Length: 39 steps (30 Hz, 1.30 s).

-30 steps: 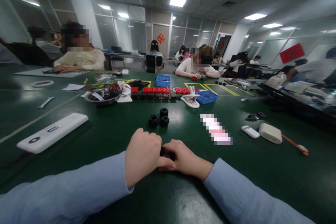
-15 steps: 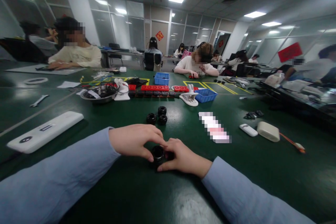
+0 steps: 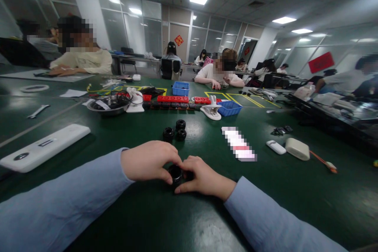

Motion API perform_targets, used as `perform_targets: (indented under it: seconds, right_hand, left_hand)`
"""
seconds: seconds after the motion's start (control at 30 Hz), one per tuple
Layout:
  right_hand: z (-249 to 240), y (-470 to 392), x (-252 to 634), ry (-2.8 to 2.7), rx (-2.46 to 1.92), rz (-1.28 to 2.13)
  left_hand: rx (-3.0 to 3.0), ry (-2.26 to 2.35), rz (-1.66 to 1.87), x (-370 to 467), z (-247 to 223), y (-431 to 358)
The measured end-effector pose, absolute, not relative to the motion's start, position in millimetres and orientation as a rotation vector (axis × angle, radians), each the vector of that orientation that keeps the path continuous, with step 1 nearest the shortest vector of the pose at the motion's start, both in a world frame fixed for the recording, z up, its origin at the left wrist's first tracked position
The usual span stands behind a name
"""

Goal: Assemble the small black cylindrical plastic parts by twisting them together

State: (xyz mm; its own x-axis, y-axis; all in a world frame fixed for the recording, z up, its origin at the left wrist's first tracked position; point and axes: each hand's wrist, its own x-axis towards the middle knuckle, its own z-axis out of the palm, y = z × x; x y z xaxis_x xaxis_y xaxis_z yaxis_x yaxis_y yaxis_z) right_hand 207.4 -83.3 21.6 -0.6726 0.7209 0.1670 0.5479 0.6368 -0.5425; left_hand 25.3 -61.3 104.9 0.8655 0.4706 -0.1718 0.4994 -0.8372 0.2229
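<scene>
A small black, ring-shaped part [image 3: 176,173] with a hollow middle stands on the green table [image 3: 141,220] between my hands. My left hand [image 3: 152,162] grips its far left side, with the thumb on the left rim and the fingers reaching over the back. From the right, my right hand [image 3: 201,176] closes around it, thumb low at the front and fingers behind. The fingertips of both hands meet at the far side. A dark patch beneath my right fingers is too shaded to make out. Three similar black rings [image 3: 168,134] stand together just beyond my hands.
A white oblong device [image 3: 44,147] and a wrench [image 3: 38,111] lie left. Farther back are a metal bowl [image 3: 110,110], red blocks [image 3: 173,99], a white clamp [image 3: 211,109] and blue baskets [image 3: 229,108]. A blurred-out phone-like slab [image 3: 238,143] lies right. Co-workers sit opposite.
The whole view has shifted slightly left. My hands stay on the black ring-shaped part, and their grip looks nearly the same.
</scene>
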Motion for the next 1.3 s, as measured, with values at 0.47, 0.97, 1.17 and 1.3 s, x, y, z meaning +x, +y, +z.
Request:
perform_targets:
  seconds: [0.47, 0.97, 1.17, 1.3]
  right_hand:
    - [19.0, -83.1, 206.7, -2.51, -1.025, 0.629]
    - [19.4, -82.9, 204.6, -2.506, -1.047, 0.608]
    - [18.9, -82.4, 204.1, -2.524, -1.03, 0.579]
    - [16.8, -82.2, 205.2, -2.516, -1.007, 0.588]
  left_hand:
    - [2.926, 0.986, -0.228, 34.3, 108.1, -83.1]
    - [3.0, 1.291, -0.263, 44.5, 95.6, -93.3]
    - [2.967, 1.435, -0.161, 44.3, 92.6, -94.5]
    - [2.991, 1.315, -0.027, 37.5, 98.3, -90.2]
